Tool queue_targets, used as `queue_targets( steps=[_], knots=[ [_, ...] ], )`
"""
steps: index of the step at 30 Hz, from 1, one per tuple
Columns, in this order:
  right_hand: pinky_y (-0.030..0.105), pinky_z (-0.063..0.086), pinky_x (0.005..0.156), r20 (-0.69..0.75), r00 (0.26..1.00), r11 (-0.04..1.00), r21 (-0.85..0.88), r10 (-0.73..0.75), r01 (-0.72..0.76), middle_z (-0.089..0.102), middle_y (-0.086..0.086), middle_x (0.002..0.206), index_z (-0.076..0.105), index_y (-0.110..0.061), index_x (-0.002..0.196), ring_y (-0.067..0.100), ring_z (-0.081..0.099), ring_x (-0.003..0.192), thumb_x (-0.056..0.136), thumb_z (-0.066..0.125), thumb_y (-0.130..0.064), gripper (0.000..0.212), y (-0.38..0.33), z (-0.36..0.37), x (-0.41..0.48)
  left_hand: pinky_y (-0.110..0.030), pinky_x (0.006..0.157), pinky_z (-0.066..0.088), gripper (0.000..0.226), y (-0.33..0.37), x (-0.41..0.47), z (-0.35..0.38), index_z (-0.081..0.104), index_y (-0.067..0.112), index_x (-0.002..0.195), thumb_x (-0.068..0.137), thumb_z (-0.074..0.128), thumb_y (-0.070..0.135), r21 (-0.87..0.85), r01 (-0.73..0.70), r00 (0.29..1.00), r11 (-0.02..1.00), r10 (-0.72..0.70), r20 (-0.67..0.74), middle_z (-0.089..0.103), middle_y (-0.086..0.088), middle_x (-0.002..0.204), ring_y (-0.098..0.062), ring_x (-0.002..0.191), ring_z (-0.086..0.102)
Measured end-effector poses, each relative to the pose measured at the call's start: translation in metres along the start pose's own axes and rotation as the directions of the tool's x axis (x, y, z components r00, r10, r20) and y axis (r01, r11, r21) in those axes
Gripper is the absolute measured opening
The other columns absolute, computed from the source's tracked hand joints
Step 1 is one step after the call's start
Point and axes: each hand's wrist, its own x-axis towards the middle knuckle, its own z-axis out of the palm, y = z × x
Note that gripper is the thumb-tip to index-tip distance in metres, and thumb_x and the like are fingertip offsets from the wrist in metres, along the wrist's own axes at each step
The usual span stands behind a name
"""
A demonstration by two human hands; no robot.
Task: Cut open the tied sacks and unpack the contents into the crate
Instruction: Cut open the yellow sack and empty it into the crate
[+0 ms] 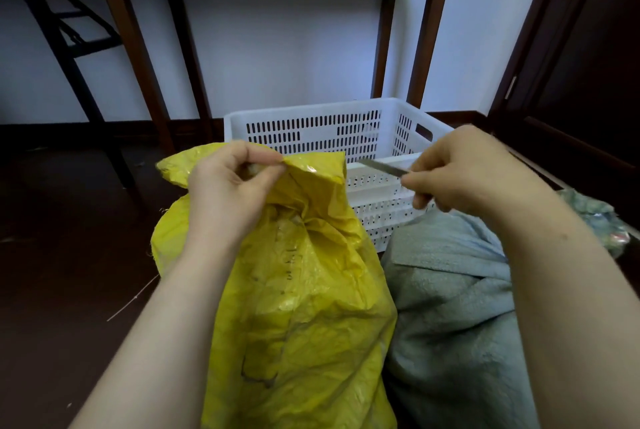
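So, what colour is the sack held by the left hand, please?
Yellow; the sack shows best in head view.

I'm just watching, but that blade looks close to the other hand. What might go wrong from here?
1. The blade in the right hand points toward the left hand, which pinches the top of the yellow sack; a slip may cut that hand.
2. A deep cut might slice the contents, which are hidden.
3. The sack stands outside the white crate; once opened, contents could spill onto the floor.
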Motion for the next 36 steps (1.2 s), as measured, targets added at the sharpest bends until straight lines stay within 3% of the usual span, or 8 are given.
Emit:
queue_targets(
  steps=[5, 8, 12, 18, 21, 27, 32, 36],
  knots=[
    [0.014, 0.025, 0.032, 0.136, 0.978, 0.733, 0.647, 0.160, -0.210, 0.067, 0.006, 0.061, 0.065, -0.003, 0.090, 0.005, 0.035, 0.031, 0.082, 0.072, -0.030, 0.030, -0.004, 0.036, 0.006, -0.010, 0.077, 0.048, 0.033, 0.007, -0.011, 0.011, 0.068, 0.017, 0.097, 0.074, 0.073, -0.006, -0.111, -0.063, 0.978, 0.992, 0.084, 0.192, 0.060, 0.001, 0.090, 0.001, 0.083, 0.060],
    [0.011, 0.021, 0.031, 0.251, 0.948, 0.613, 0.723, 0.195, -0.318, 0.071, 0.017, 0.080, 0.061, -0.003, 0.089, 0.003, 0.025, 0.027, 0.073, 0.075, -0.043, 0.045, -0.006, 0.056, 0.005, -0.006, 0.074, 0.043, 0.038, 0.009, -0.014, 0.014, 0.066, 0.012, 0.103, 0.071, 0.074, -0.007, -0.080, -0.175, 0.958, 0.981, 0.189, 0.214, 0.054, -0.010, 0.094, -0.003, 0.086, 0.055],
    [0.012, 0.017, 0.027, 0.240, 0.957, 0.385, 0.878, 0.162, -0.285, 0.053, 0.005, 0.053, 0.060, -0.002, 0.088, 0.001, 0.025, 0.025, 0.072, 0.078, -0.012, 0.026, -0.008, 0.071, 0.008, -0.004, 0.068, 0.039, 0.033, 0.008, -0.017, 0.017, 0.070, 0.020, 0.084, 0.067, 0.077, -0.007, -0.049, -0.170, 0.955, 0.984, 0.177, 0.237, 0.052, 0.002, 0.088, 0.007, 0.078, 0.052],
    [0.013, 0.016, 0.026, 0.168, 0.959, 0.117, 0.973, 0.226, -0.198, 0.055, 0.001, 0.064, 0.058, -0.001, 0.102, 0.001, 0.025, 0.024, 0.074, 0.073, 0.004, 0.033, -0.011, 0.072, 0.011, -0.011, 0.069, 0.040, 0.035, 0.005, -0.016, 0.017, 0.066, 0.031, 0.066, 0.067, 0.079, -0.001, 0.046, -0.156, 0.950, 0.987, 0.137, 0.280, 0.052, 0.010, 0.090, -0.002, 0.084, 0.053],
    [0.013, 0.014, 0.026, 0.193, 0.969, 0.145, 0.966, 0.157, -0.215, 0.049, 0.001, 0.057, 0.056, -0.004, 0.089, 0.001, 0.023, 0.024, 0.075, 0.073, 0.000, 0.022, -0.010, 0.068, 0.011, -0.024, 0.084, 0.045, 0.026, 0.010, -0.015, 0.016, 0.066, 0.027, 0.071, 0.065, 0.083, 0.008, 0.082, -0.211, 0.944, 0.974, 0.182, 0.275, 0.051, 0.012, 0.090, -0.010, 0.094, 0.054],
    [0.012, 0.014, 0.028, 0.219, 0.972, 0.366, 0.901, 0.082, -0.234, 0.051, 0.010, 0.065, 0.058, -0.002, 0.068, 0.002, 0.023, 0.025, 0.075, 0.072, -0.002, 0.016, -0.007, 0.051, 0.007, -0.009, 0.080, 0.036, 0.021, 0.015, -0.015, 0.018, 0.073, 0.016, 0.078, 0.064, 0.083, 0.028, 0.211, -0.304, 0.928, 0.929, 0.239, 0.285, 0.047, 0.004, 0.095, -0.011, 0.096, 0.049],
    [0.012, 0.013, 0.026, 0.265, 0.961, 0.184, 0.944, 0.077, -0.275, 0.040, 0.001, 0.047, 0.051, -0.006, 0.066, 0.001, 0.023, 0.024, 0.080, 0.067, 0.000, 0.022, -0.014, 0.062, 0.007, -0.033, 0.090, 0.042, 0.028, 0.016, -0.019, 0.026, 0.071, 0.013, 0.082, 0.062, 0.085, 0.027, 0.174, -0.231, 0.958, 0.957, 0.192, 0.215, 0.044, 0.002, 0.100, -0.022, 0.104, 0.048],
    [0.011, 0.014, 0.025, 0.252, 0.961, 0.118, 0.957, 0.117, -0.265, 0.044, 0.000, 0.044, 0.051, -0.007, 0.072, 0.001, 0.023, 0.023, 0.081, 0.067, -0.002, 0.020, -0.016, 0.067, 0.009, -0.033, 0.094, 0.039, 0.022, 0.016, -0.019, 0.025, 0.067, 0.021, 0.078, 0.065, 0.083, 0.019, 0.105, -0.234, 0.947, 0.966, 0.203, 0.247, 0.044, 0.002, 0.101, -0.025, 0.106, 0.047]
  ],
)
